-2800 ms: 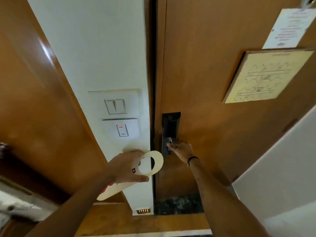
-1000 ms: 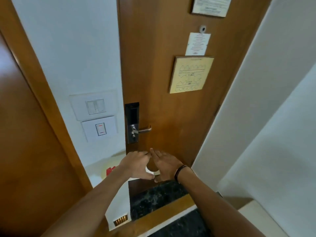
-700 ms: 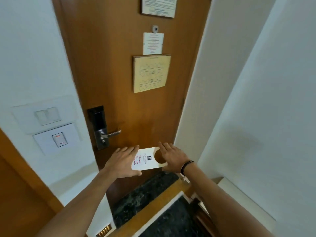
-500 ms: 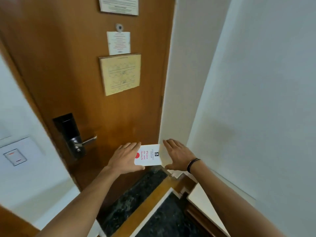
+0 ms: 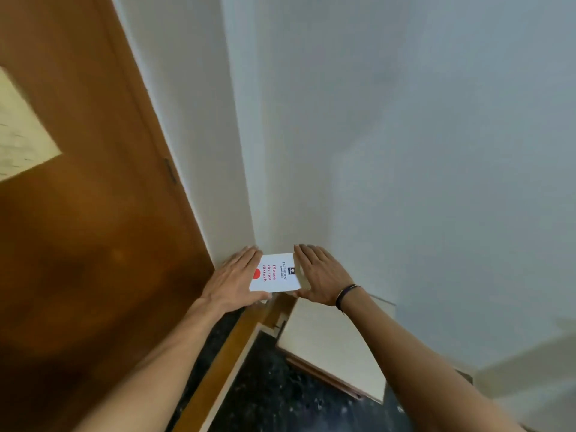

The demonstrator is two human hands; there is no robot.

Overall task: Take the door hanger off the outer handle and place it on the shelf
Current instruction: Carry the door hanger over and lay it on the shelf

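Note:
The door hanger (image 5: pixel 276 273) is a white card with red "Please do not disturb" lettering and a red dot. Both hands hold it flat in front of me, in the corner where two white walls meet. My left hand (image 5: pixel 232 280) grips its left end, thumb underneath and fingers straight on top. My right hand (image 5: pixel 318 277), with a dark band at the wrist, holds its right end and hides the cut-out hole. Below and to the right lies the pale top of a low shelf (image 5: pixel 324 341) with a wooden edge. The door handle is out of view.
The brown wooden door (image 5: pixel 87 232) fills the left, with a yellowish framed notice (image 5: pixel 21 135) on it. White walls (image 5: pixel 405 151) fill the middle and right. A wooden threshold strip (image 5: pixel 224 360) and dark speckled floor (image 5: pixel 280 397) lie below.
My view has swung right, away from the handle and switches. The hanger went from my left hand alone to both hands, and has travelled with them toward the wall corner above the shelf.

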